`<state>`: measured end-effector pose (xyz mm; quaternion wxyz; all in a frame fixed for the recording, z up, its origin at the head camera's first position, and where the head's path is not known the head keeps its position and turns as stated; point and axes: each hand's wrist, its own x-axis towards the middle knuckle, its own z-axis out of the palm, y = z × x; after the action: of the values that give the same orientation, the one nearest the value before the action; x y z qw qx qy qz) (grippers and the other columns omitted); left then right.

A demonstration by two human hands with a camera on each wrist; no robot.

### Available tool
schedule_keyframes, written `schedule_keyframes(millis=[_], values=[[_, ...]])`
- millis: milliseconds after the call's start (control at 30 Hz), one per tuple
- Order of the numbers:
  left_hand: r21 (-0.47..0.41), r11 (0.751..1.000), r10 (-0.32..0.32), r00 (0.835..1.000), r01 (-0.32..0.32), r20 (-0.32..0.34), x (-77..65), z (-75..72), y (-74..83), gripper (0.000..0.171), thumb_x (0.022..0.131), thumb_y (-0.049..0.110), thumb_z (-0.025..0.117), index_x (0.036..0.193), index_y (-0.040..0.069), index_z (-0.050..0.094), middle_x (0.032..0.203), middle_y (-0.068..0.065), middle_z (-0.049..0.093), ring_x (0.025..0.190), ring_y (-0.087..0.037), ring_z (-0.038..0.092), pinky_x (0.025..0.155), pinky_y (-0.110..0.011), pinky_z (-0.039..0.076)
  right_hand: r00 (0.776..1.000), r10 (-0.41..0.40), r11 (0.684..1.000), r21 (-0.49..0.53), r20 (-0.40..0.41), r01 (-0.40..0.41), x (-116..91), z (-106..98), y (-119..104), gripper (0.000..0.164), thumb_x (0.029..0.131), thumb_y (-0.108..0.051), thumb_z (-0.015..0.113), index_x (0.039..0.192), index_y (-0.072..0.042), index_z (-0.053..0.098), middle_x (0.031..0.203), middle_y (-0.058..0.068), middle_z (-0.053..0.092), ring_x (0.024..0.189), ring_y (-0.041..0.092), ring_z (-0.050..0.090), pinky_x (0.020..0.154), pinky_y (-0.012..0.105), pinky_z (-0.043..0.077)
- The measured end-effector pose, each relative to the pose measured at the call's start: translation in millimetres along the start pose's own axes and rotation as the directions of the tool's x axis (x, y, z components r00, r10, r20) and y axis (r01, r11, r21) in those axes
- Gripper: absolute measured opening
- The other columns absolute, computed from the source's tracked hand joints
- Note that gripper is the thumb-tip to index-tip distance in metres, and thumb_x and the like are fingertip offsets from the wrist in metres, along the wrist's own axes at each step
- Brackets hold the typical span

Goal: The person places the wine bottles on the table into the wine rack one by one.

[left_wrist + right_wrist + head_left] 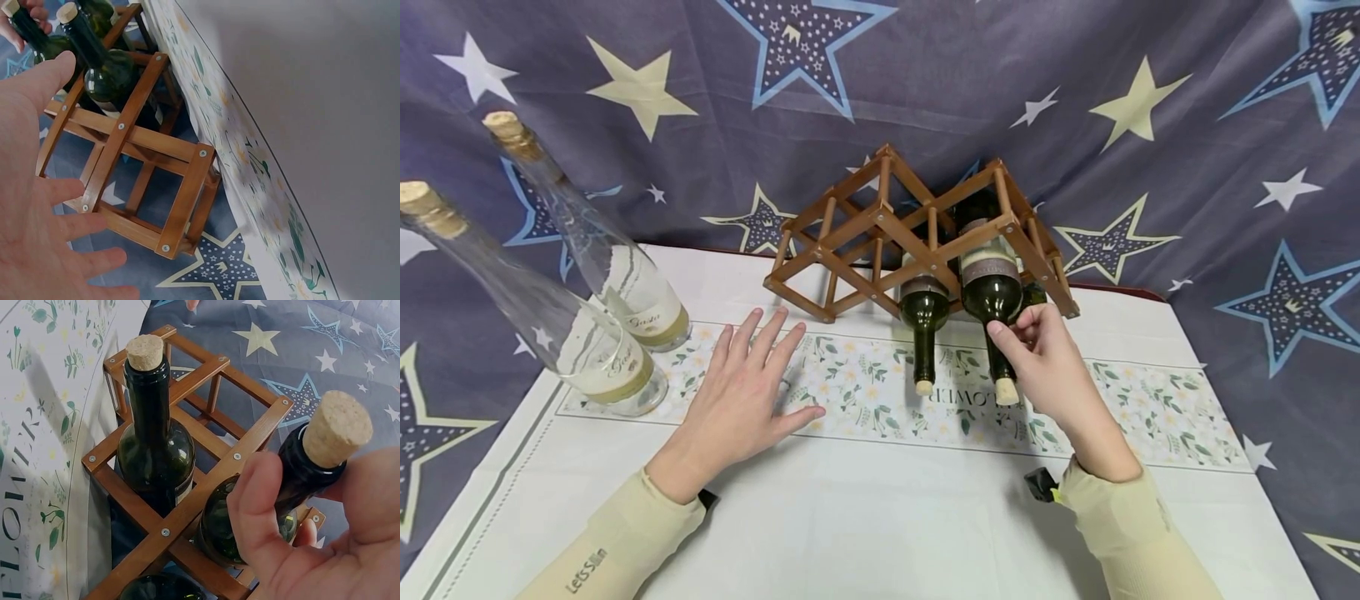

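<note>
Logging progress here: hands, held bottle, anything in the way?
Left hand spread, empty. Right hand grips corked bottle by neck. Bottle sits in rack, another bottle alongside; no blockage seen.

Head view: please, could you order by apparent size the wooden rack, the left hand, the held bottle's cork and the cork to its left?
1. Wooden rack
2. Left hand
3. Held bottle's cork
4. Cork to its left
The corks' real sizes may match; distance to the camera could explain that difference.
</note>
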<state>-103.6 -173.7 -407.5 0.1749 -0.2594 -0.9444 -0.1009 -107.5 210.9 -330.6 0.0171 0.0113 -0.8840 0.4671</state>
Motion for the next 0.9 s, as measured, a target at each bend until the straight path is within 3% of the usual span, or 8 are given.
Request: schedule_keyframes(millis=[900], values=[[-0.003,1.000,0.003,1.000,-0.003,0.006,-0.1,0.4,0.6,0.110,0.082,0.074,0.075,0.162,0.008,0.041,0.169,-0.022,0.032,0.153,-0.052,0.025,0.118,-0.073,0.024,1.000,0.008,1.000,-0.003,-0.008,-0.008,20,3,3,0.046,0.110,-0.042,0.058,0.118,-0.001,0.039,0.104,0.015,0.050,0.079,0.027,0.047,0.075,0.040,0.044]])
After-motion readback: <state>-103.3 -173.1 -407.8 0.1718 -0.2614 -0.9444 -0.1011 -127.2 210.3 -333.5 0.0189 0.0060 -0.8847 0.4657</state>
